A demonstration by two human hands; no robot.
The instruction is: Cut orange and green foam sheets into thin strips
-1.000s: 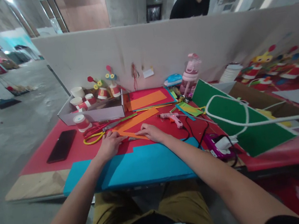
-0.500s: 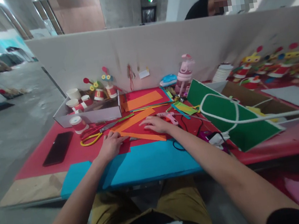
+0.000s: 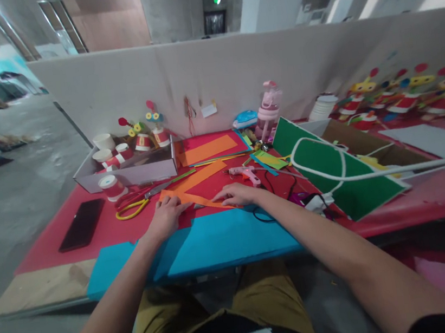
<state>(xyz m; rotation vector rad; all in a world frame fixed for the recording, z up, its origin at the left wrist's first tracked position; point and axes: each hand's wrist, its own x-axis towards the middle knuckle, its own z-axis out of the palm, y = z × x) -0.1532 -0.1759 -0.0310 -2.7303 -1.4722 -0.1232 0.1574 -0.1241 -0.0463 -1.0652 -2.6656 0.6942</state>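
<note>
Free red tabletop (image 3: 117, 234) between phone (image 3: 81, 225) and left hand (image 3: 165, 216), with scissors (image 3: 150, 193) as the obstacle farther back

glue gun (image 3: 250, 176): smooth pink plastic. left of it: orange strip (image 3: 199, 199), matt smooth paper; scissors (image 3: 147, 195), grey metal blades, yellow plastic-looking handle; farther left, phone (image 3: 81, 225), dark, glossy. nearer side: blue sheet (image 3: 216, 241), matt, even. beyond: bottle (image 3: 268, 114), translucent pink plastic. beneath: surface (image 3: 120, 232), smooth red covering.

dim, hazy light | brighter upper right | soft shadow on partition (image 3: 226, 70) | edges stretched | far-right figurines (image 3: 410, 102) blurred
</note>
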